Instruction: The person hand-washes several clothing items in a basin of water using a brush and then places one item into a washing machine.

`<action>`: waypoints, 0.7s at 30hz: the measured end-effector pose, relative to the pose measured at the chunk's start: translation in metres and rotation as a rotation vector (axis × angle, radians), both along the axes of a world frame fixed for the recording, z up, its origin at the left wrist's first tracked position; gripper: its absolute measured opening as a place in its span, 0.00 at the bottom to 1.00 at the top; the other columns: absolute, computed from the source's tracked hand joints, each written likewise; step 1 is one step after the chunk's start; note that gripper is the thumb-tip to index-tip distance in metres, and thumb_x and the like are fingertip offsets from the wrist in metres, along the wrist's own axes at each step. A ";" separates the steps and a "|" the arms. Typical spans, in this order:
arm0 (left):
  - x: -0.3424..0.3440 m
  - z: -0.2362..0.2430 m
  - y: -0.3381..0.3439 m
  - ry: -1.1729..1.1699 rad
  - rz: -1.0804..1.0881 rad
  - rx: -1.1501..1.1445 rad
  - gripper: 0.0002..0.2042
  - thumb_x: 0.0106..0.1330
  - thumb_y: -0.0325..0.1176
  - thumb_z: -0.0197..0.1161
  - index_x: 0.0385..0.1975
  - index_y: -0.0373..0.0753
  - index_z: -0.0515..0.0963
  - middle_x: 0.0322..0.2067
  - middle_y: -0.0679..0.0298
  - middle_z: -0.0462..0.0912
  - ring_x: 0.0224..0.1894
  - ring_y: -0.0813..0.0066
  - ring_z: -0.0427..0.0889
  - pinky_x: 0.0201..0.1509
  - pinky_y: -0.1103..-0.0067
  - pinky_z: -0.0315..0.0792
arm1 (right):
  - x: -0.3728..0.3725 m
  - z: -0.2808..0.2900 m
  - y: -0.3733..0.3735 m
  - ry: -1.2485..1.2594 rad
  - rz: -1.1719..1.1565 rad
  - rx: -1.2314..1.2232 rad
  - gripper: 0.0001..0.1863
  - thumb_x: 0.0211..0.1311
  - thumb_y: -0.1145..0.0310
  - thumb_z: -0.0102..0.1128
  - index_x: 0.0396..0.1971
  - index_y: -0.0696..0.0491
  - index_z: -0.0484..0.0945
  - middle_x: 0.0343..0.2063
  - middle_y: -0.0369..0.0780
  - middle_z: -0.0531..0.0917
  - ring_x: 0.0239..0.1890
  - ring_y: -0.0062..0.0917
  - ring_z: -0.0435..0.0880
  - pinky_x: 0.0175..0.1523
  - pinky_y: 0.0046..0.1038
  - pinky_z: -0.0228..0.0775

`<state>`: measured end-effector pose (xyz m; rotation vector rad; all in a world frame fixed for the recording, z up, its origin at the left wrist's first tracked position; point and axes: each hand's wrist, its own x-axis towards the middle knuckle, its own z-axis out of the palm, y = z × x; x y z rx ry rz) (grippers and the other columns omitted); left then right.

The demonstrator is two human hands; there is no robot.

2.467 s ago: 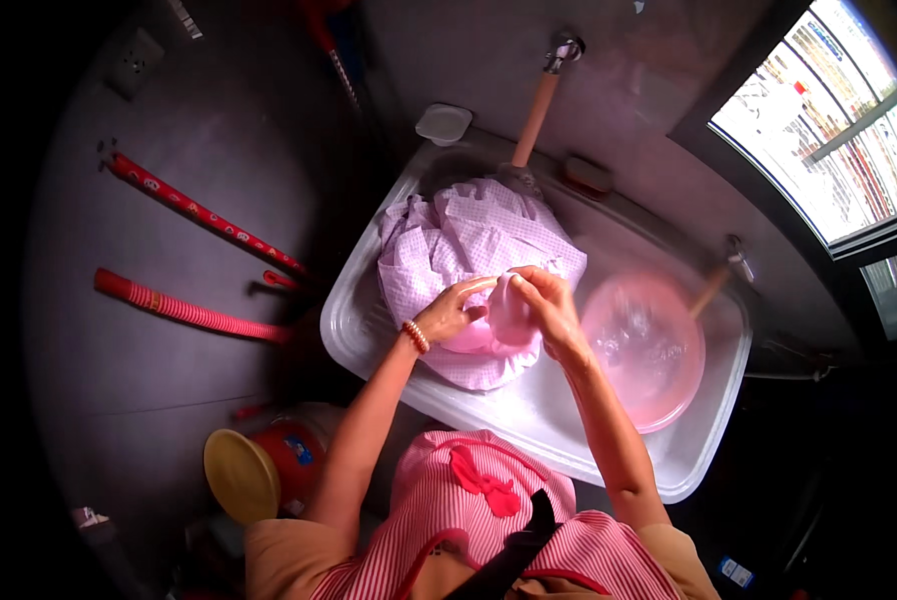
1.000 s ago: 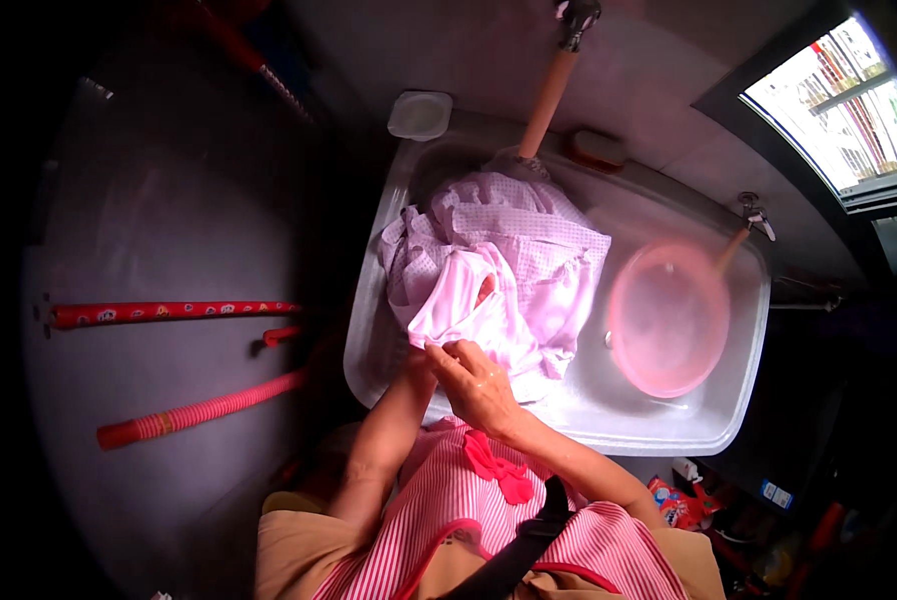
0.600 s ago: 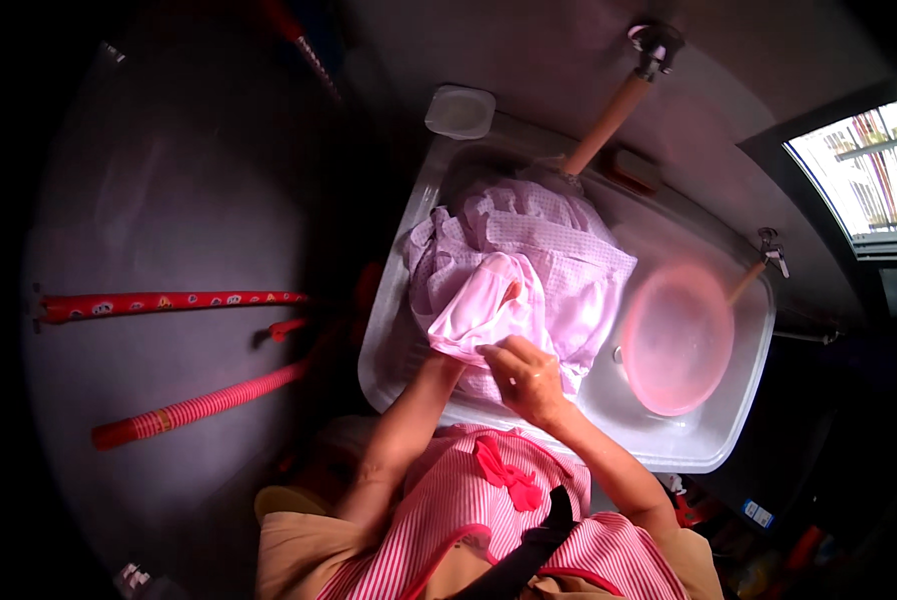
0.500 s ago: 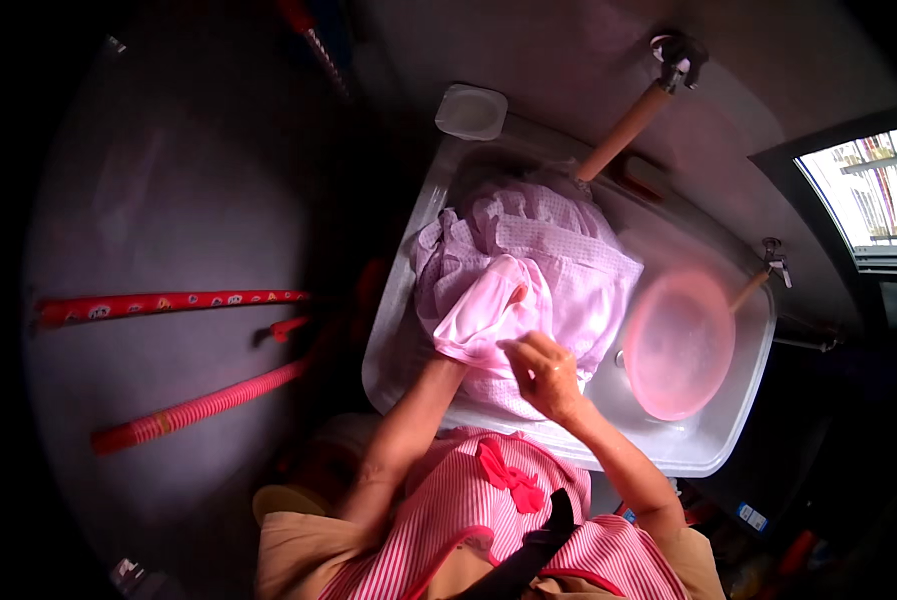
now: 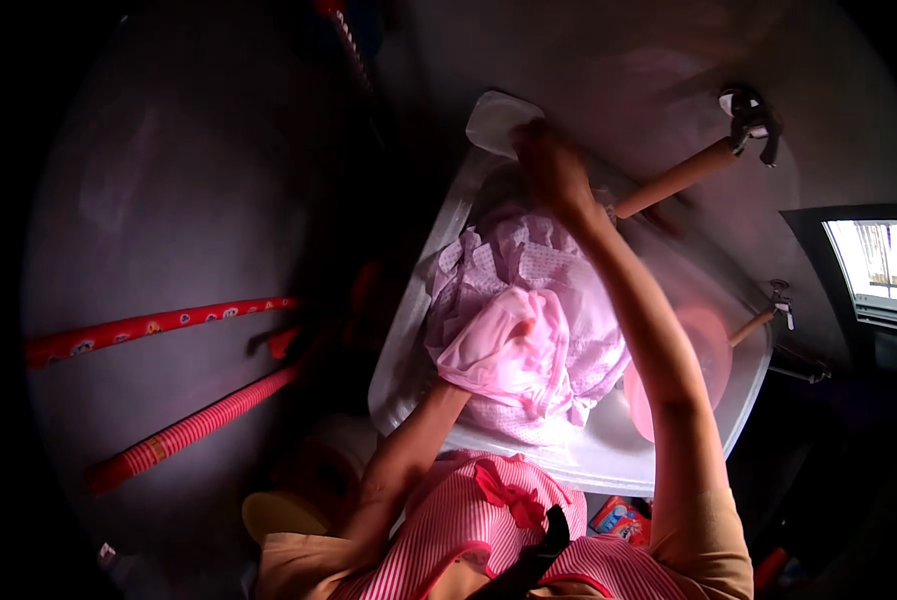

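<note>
A light pink garment [image 5: 547, 350] is draped over my left hand [image 5: 525, 328], which is inside it; only a small patch of skin shows among the folds, and the cloth is bunched about the hand. Beneath it, a wet, pale lilac checked cloth [image 5: 579, 275] lies heaped in the white sink [image 5: 394, 375]. My right hand [image 5: 554, 170] is stretched to the far left corner of the sink, at the edge of a small whitish tub [image 5: 499, 118]. Shadow and motion blur hide how its fingers are set and whether they touch the tub.
A pink basin [image 5: 707, 345] sits in the sink's right part, partly behind my right forearm. Two wall taps [image 5: 754, 120] carry orange-brown hoses [image 5: 679, 180]. On the left are red patterned poles [image 5: 169, 325]. A red packet [image 5: 621, 520] is below the sink's front edge.
My right hand has left the pink garment and reached away to the whitish tub at the back corner. My left hand stays inside the garment, whose folds have shifted. The view has tilted slightly.
</note>
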<state>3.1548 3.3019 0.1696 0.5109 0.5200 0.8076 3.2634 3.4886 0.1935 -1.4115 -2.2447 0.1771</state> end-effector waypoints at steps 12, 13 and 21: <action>0.004 -0.037 -0.002 0.102 0.043 0.314 0.11 0.50 0.19 0.56 0.32 0.39 0.67 0.29 0.68 0.67 0.32 0.81 0.66 0.37 0.85 0.64 | -0.005 -0.114 0.124 -0.657 0.369 0.147 0.12 0.54 0.67 0.48 0.34 0.55 0.77 0.37 0.46 0.79 0.37 0.37 0.78 0.43 0.35 0.71; 0.004 -0.039 -0.002 0.024 0.064 0.266 0.10 0.50 0.19 0.56 0.31 0.39 0.66 0.29 0.67 0.67 0.31 0.81 0.66 0.36 0.85 0.64 | -0.010 -0.110 0.125 -0.666 0.387 0.133 0.12 0.54 0.67 0.47 0.34 0.55 0.77 0.37 0.46 0.79 0.37 0.37 0.78 0.43 0.35 0.71; 0.003 -0.046 -0.003 -0.060 0.014 0.129 0.05 0.61 0.24 0.42 0.27 0.40 0.66 0.28 0.69 0.68 0.31 0.82 0.68 0.43 0.85 0.65 | -0.025 -0.062 0.099 -0.483 0.323 -0.092 0.11 0.51 0.68 0.49 0.32 0.56 0.77 0.34 0.46 0.79 0.35 0.38 0.79 0.41 0.34 0.71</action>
